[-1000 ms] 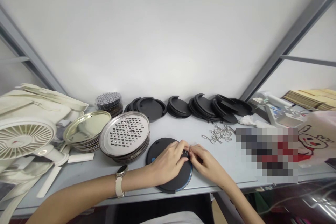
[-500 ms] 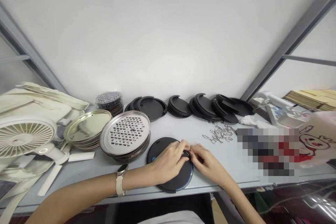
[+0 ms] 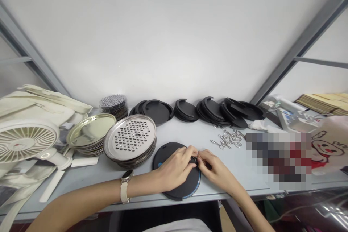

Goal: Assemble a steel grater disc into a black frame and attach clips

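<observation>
And here your left hand (image 3: 174, 169) is lying across the round black disc (image 3: 181, 191), its bent fingertips meeting those of your right hand (image 3: 216, 172) around a small metal clip (image 3: 195, 159) near the disc's two o'clock edge, fingers hiding which hand is actually gripping.

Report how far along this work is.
Nothing visible is clearly finished. In progress: the left hand and right hand pinch a small metal piece at the black disc's edge. Probably left: loose metal hooks and stacked black trays behind.
</observation>
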Motion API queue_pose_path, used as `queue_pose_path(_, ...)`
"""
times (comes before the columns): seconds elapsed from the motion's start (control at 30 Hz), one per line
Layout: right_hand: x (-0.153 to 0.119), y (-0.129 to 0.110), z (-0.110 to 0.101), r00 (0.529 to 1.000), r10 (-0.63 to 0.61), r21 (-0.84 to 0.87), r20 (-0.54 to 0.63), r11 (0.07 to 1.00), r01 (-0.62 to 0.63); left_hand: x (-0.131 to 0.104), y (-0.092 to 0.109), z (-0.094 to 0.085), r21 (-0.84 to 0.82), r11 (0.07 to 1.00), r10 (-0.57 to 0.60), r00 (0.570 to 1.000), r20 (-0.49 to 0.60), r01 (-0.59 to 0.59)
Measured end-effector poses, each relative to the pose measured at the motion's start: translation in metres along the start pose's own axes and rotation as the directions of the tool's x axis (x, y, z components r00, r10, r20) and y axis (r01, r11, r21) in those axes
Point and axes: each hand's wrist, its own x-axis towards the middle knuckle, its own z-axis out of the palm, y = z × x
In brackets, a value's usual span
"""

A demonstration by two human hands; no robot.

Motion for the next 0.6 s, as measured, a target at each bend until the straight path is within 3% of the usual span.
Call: queue_pose_path(0.6, 0.0001, 0.0008, 0.0001, 1.000, -0.004, 0.002, -0.009, 1.000, 0.004, -0.0005, -0.0010, 0.0017, -0.015, 1.000, 0.006, 1.000, 0.014, -0.006)
